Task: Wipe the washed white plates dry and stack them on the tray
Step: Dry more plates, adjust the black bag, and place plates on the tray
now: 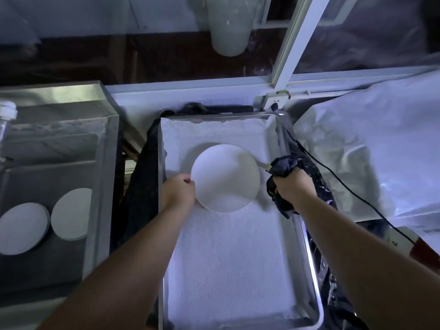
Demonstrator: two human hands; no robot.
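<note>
Metal tray [309,258] w/ white mesh liner [228,253] sitting centre. Steel sink [102,186] at left holding two more white plates [71,214]. One white plate [225,178] lying over liner in tray's far half. Left hand [177,191] gripping plate's left rim. Right hand [294,186] clenching dark cloth [283,166] just beside plate's right edge.

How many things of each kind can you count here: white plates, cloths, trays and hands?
White plates: 3, one over the tray and two in the sink at left
Dark cloths: 1
Metal trays: 1
Hands: 2, left and right
Total: 7
</note>
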